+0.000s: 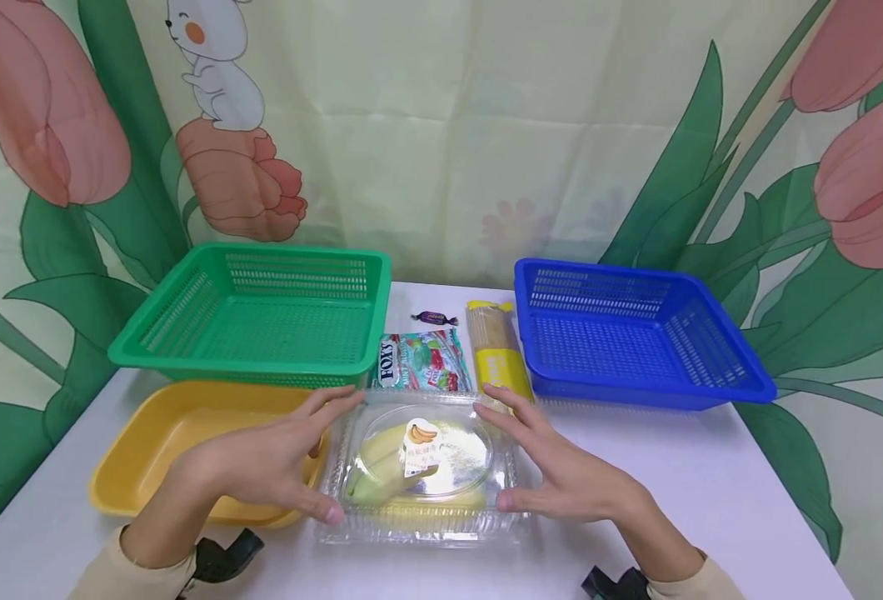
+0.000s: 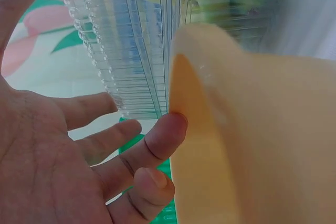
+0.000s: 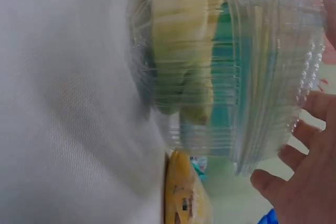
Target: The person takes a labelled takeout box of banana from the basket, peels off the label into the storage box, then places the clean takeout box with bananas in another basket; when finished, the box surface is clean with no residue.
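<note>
A clear plastic clamshell box (image 1: 456,450) with yellow-green bananas (image 1: 377,479) inside sits at the front middle of the table, a banana sticker (image 1: 421,446) on its lid. My left hand (image 1: 276,458) is at the box's left side, fingers spread along its edge. In the left wrist view that hand (image 2: 58,150) has loosely bent fingers beside the box's ridged wall, close to the yellow basin's rim (image 2: 205,40). My right hand (image 1: 569,471) flanks the right side, thumb and fingers apart. The right wrist view shows its fingertips (image 3: 294,156) right at the lid's beaded edge.
Behind the box lie a FOX'S candy bag (image 1: 422,360), a wrapped candy (image 1: 435,318) and a yellow-ended pack of noodles (image 1: 497,346). A green basket (image 1: 261,367) stands back left, a blue basket (image 1: 636,392) back right. The yellow basin (image 1: 122,467) is under my left forearm.
</note>
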A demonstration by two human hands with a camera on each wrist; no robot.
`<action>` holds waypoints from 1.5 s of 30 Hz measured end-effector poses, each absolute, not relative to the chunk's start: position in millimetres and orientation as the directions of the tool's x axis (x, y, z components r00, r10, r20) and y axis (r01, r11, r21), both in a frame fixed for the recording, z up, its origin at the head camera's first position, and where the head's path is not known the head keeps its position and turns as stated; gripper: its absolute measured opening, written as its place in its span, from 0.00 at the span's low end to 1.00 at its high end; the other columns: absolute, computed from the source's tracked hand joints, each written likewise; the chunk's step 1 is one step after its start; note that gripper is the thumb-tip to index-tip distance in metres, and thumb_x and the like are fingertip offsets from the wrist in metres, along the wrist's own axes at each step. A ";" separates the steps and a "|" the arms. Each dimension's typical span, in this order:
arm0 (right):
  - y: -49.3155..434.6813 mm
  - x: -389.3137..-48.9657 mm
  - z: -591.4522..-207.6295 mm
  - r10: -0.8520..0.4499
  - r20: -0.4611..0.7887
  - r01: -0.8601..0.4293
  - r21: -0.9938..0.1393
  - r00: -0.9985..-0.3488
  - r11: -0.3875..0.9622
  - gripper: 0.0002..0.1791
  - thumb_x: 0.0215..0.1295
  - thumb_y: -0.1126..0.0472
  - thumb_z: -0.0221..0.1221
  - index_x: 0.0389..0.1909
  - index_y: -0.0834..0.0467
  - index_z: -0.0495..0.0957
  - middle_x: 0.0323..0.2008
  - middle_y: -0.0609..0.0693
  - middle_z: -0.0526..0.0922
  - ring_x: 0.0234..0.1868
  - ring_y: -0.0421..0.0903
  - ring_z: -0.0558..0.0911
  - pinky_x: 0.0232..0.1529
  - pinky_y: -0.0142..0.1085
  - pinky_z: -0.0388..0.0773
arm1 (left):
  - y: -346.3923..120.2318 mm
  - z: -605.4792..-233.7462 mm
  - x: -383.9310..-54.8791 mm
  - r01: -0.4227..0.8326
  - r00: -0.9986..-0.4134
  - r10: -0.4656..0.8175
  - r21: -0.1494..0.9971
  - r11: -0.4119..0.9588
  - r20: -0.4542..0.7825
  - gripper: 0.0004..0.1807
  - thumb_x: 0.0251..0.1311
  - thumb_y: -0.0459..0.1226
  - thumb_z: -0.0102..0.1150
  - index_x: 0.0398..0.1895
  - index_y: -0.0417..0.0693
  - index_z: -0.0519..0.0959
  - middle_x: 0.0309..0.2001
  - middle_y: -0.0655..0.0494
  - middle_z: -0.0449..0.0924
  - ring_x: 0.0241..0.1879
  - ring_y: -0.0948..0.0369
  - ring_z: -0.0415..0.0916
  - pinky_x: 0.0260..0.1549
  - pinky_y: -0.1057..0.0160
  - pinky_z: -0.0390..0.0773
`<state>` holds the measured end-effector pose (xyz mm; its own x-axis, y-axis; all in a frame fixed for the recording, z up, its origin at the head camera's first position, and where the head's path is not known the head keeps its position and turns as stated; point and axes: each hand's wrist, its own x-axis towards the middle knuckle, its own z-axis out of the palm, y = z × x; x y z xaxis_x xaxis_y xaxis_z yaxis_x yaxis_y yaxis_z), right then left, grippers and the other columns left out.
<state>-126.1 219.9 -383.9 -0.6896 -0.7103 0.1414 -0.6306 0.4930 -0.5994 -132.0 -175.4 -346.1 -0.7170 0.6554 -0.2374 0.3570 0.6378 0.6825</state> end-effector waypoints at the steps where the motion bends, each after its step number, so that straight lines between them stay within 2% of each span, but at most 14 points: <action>1: 218.3 -127.0 -384.1 -0.712 0.142 -0.637 -0.589 -0.688 0.497 0.51 0.64 0.41 0.68 0.82 0.45 0.52 0.82 0.48 0.43 0.80 0.56 0.49 0.64 0.70 0.66 | -175.1 -346.3 -132.6 0.364 -0.717 0.657 0.680 0.637 -0.233 0.69 0.49 0.59 0.77 0.84 0.49 0.41 0.81 0.46 0.39 0.58 0.52 0.74 0.52 0.56 0.83; 5: 214.9 -131.6 -383.4 -0.716 0.127 -0.651 -0.545 -0.687 0.528 0.49 0.64 0.39 0.68 0.81 0.43 0.55 0.81 0.46 0.46 0.80 0.53 0.49 0.66 0.68 0.65 | -172.6 -348.5 -133.5 0.373 -0.726 0.651 0.667 0.645 -0.223 0.69 0.48 0.60 0.77 0.84 0.50 0.41 0.82 0.47 0.39 0.55 0.54 0.75 0.50 0.59 0.83; 12: 212.7 -137.6 -379.9 -0.708 0.098 -0.648 -0.506 -0.699 0.570 0.50 0.59 0.30 0.67 0.80 0.40 0.58 0.80 0.44 0.49 0.77 0.54 0.52 0.65 0.66 0.66 | -172.4 -353.4 -132.3 0.368 -0.743 0.637 0.668 0.646 -0.207 0.69 0.47 0.61 0.78 0.84 0.51 0.43 0.81 0.47 0.38 0.60 0.50 0.73 0.50 0.57 0.83; 15: 210.5 -138.6 -378.6 -0.703 0.092 -0.644 -0.500 -0.705 0.580 0.50 0.58 0.29 0.66 0.79 0.39 0.59 0.80 0.44 0.50 0.76 0.54 0.53 0.65 0.65 0.66 | -173.1 -350.7 -131.7 0.372 -0.745 0.635 0.663 0.649 -0.203 0.68 0.47 0.61 0.77 0.84 0.52 0.45 0.80 0.47 0.40 0.54 0.52 0.76 0.47 0.58 0.84; 18: 209.0 -138.6 -378.3 -0.693 0.086 -0.631 -0.506 -0.716 0.588 0.49 0.58 0.29 0.67 0.78 0.39 0.60 0.79 0.44 0.50 0.76 0.54 0.53 0.65 0.65 0.66 | -172.4 -346.2 -132.6 0.414 -0.748 0.644 0.644 0.643 -0.163 0.64 0.49 0.62 0.75 0.83 0.51 0.50 0.79 0.47 0.42 0.55 0.51 0.75 0.47 0.57 0.84; 23: 206.3 -137.0 -379.9 -0.682 0.074 -0.607 -0.533 -0.727 0.589 0.49 0.58 0.29 0.67 0.78 0.37 0.60 0.79 0.42 0.50 0.76 0.53 0.51 0.65 0.65 0.66 | -167.4 -337.8 -134.3 0.462 -0.768 0.636 0.622 0.633 -0.078 0.52 0.54 0.64 0.70 0.78 0.54 0.61 0.77 0.51 0.49 0.55 0.53 0.74 0.47 0.55 0.83; 28: 203.2 -136.9 -379.9 -0.682 0.073 -0.604 -0.537 -0.728 0.588 0.49 0.58 0.29 0.67 0.78 0.36 0.59 0.80 0.42 0.49 0.76 0.53 0.51 0.65 0.64 0.66 | -158.7 -332.6 -135.5 0.508 -0.776 0.631 0.619 0.599 0.026 0.42 0.57 0.64 0.68 0.71 0.59 0.70 0.70 0.59 0.57 0.49 0.58 0.72 0.43 0.58 0.82; 37: 205.5 -134.1 -379.5 -0.669 0.068 -0.590 -0.542 -0.741 0.599 0.50 0.58 0.30 0.67 0.79 0.39 0.59 0.80 0.41 0.49 0.76 0.52 0.50 0.65 0.64 0.67 | -131.7 -331.4 -144.7 0.664 -0.708 0.663 0.546 0.511 0.241 0.20 0.61 0.58 0.69 0.54 0.68 0.81 0.62 0.64 0.66 0.61 0.59 0.70 0.54 0.52 0.79; 40: 204.8 -133.8 -380.2 -0.669 0.071 -0.592 -0.543 -0.739 0.596 0.50 0.58 0.30 0.67 0.80 0.39 0.59 0.80 0.41 0.49 0.76 0.52 0.50 0.65 0.64 0.67 | -124.1 -332.5 -146.9 0.697 -0.681 0.674 0.534 0.478 0.286 0.17 0.60 0.57 0.70 0.48 0.66 0.82 0.60 0.65 0.68 0.62 0.61 0.68 0.55 0.51 0.78; 45: 205.1 -133.8 -379.8 -0.666 0.065 -0.584 -0.549 -0.743 0.598 0.50 0.59 0.30 0.66 0.80 0.40 0.59 0.80 0.40 0.49 0.76 0.52 0.50 0.65 0.64 0.67 | -112.8 -335.8 -149.0 0.730 -0.648 0.700 0.508 0.457 0.301 0.19 0.58 0.59 0.71 0.44 0.61 0.82 0.58 0.63 0.71 0.60 0.61 0.66 0.55 0.50 0.74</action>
<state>-133.8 205.1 -379.8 -0.7430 -0.6661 0.0651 -0.5842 0.5981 -0.5486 -149.0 -112.8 -335.8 -0.6477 0.6998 0.3014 0.7300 0.4567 0.5084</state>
